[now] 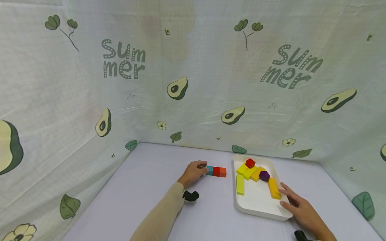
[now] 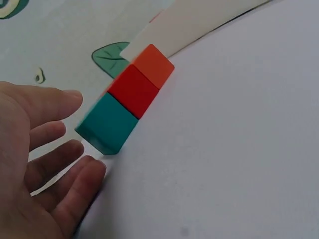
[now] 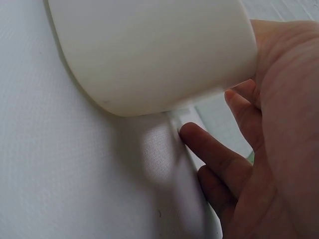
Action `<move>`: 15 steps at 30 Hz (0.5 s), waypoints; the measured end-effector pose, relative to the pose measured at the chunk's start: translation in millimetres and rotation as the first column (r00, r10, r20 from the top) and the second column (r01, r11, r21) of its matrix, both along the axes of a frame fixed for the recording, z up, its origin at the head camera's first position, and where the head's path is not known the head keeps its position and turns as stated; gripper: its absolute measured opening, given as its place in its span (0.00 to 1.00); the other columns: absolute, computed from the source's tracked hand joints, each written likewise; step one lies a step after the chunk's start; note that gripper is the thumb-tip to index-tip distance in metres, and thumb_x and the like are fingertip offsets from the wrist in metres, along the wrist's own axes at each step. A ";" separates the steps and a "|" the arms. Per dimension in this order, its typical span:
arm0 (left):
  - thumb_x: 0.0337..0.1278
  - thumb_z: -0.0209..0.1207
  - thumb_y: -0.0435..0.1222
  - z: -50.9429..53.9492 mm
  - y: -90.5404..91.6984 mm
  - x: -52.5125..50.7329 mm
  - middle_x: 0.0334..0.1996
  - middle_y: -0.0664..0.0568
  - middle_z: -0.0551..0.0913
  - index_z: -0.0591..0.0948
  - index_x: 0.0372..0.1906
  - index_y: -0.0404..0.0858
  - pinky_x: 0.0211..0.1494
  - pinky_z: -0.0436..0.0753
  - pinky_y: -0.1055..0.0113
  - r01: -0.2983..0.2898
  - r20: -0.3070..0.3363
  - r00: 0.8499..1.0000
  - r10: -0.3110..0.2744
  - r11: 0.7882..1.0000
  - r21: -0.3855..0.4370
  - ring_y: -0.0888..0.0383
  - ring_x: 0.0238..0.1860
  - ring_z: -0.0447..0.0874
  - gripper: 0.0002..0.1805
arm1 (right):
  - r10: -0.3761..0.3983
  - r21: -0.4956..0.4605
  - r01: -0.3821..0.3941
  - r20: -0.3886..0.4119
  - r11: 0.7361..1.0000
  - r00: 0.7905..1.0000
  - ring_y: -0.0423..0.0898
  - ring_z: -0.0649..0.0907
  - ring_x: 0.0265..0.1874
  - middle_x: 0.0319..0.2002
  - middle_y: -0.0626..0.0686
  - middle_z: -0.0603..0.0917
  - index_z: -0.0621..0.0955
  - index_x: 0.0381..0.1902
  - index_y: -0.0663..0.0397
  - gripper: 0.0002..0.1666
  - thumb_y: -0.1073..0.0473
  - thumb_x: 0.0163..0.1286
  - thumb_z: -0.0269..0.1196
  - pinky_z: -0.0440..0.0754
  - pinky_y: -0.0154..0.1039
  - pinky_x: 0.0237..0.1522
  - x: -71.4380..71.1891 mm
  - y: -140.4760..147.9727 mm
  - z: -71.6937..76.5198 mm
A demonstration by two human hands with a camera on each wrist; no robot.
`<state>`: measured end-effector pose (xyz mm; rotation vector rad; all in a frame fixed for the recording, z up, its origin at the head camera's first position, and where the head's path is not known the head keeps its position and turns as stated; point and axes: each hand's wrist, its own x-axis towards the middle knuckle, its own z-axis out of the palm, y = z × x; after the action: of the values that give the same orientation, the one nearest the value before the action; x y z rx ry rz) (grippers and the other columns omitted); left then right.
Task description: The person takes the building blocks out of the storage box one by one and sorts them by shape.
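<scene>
A row of three cubes, a teal cube (image 1: 209,170), a red cube (image 1: 216,171) and an orange cube (image 1: 222,172), lies on the table. At the teal end is my left hand (image 1: 193,173), thumb and fingers spread apart beside the cube; the left wrist view shows the fingers (image 2: 82,189) loosely bent with nothing gripped. My right hand (image 1: 301,209) rests at the right edge of the white tray (image 1: 256,204), thumb and fingertips reaching over its rim. In the right wrist view the tray's outer wall (image 3: 154,59) hides part of the thumb.
Inside the tray lie a red block (image 1: 250,163), a purple block (image 1: 264,176), a lime block (image 1: 240,184), an orange-yellow bar (image 1: 274,188) and several other yellow pieces. A printed cloth (image 1: 199,100) hangs behind the white table (image 1: 169,157).
</scene>
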<state>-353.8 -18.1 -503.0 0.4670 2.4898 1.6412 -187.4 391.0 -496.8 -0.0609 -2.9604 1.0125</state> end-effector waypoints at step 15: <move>0.66 0.63 0.46 41.6 41.5 11.1 0.43 0.63 0.84 0.84 0.57 0.45 0.51 0.81 0.64 0.015 -0.062 0.998 -0.013 0.999 0.044 0.62 0.45 0.80 0.18 | 0.014 -0.033 -0.015 -0.008 0.999 1.000 0.73 0.59 0.71 0.76 0.65 0.56 0.72 0.68 0.66 0.43 0.37 0.71 0.61 0.67 0.59 0.64 0.7 -0.7 -0.6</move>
<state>-342.7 23.4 -461.4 0.5470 2.4914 1.7058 -186.7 390.2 -497.5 -0.0356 -2.9414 1.0613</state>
